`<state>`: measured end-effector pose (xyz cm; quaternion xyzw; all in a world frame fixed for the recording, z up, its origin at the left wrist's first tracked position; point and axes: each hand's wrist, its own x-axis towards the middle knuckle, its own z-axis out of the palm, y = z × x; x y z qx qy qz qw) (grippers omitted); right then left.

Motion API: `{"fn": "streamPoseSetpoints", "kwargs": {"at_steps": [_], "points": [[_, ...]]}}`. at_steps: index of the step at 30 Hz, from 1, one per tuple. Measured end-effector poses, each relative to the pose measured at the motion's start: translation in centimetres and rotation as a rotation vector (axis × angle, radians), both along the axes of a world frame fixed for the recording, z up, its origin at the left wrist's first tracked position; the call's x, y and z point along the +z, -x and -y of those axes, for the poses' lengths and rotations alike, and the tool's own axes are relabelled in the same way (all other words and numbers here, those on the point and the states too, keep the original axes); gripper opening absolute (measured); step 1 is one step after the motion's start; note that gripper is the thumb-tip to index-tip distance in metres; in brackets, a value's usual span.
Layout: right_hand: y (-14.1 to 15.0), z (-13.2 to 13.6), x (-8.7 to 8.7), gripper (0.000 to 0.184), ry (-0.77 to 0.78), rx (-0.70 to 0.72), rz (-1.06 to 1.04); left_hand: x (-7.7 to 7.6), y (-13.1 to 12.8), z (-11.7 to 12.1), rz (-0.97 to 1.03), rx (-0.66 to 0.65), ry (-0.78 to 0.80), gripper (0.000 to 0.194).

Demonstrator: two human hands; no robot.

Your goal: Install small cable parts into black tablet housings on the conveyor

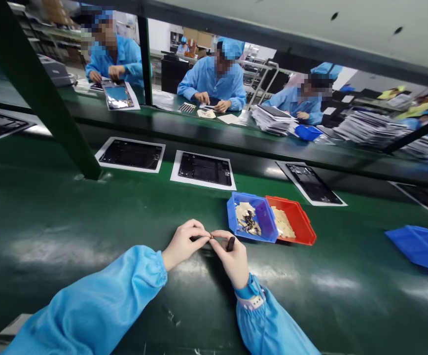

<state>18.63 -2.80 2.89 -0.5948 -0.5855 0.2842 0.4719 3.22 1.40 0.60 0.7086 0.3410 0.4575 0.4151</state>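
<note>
My left hand (186, 242) is closed in a pinch, its thumb and forefinger meeting at the fingertips of my right hand (234, 261). A tiny dark piece shows where the fingertips meet, too small to name. A black stick-like tool (231, 243) pokes up from between the fingers of my right hand; most of it is hidden. Just beyond that hand stands a blue bin (271, 227) holding pale pieces and small dark strips (249, 223). Touching its right side is a red bin (304, 224) with pale pieces (282, 222) inside.
Dark tablet-like panels (132, 154) lie on white sheets along the back of the green bench (88, 217). A blue bin (423, 246) sits far right. A green post (47, 98) rises at left. Co-workers in blue (214, 79) sit across, beside stacked sheets (374, 130).
</note>
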Motion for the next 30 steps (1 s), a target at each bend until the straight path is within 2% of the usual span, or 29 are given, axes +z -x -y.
{"fn": "streamPoseSetpoints", "kwargs": {"at_steps": [6, 9, 11, 15, 18, 20, 24, 30], "points": [[0.5, 0.0, -0.3, 0.019, -0.037, 0.012, -0.001, 0.4, 0.1, 0.1, -0.024, 0.007, -0.031, 0.014], [-0.4, -0.3, -0.3, 0.024, -0.09, -0.108, 0.044, 0.4, 0.2, 0.2, -0.031, -0.004, -0.049, 0.013], [-2.6, -0.8, 0.0, 0.028, -0.14, -0.279, 0.098, 0.1, 0.3, 0.3, -0.026, -0.011, -0.041, 0.012], [-10.2, -2.1, 1.0, 0.034, -0.198, -0.659, 0.241, -0.5, 0.4, 0.6, -0.015, -0.068, 0.116, 0.014], [-15.1, -2.6, 1.1, 0.029, -0.145, -0.786, 0.334, -0.7, 0.5, 0.8, -0.015, -0.109, 0.218, 0.016], [-16.8, -2.6, 0.7, 0.026, -0.103, -0.818, 0.377, -0.6, 0.5, 0.9, -0.007, -0.109, 0.246, 0.016], [-17.1, -2.3, 0.3, 0.021, -0.075, -0.829, 0.425, -0.5, 0.5, 0.9, 0.031, -0.102, 0.273, 0.02], [-13.8, -1.7, 1.9, 0.027, -0.23, -0.788, 0.426, -0.6, 0.3, 1.0, 0.086, -0.13, 0.244, 0.025]]}}
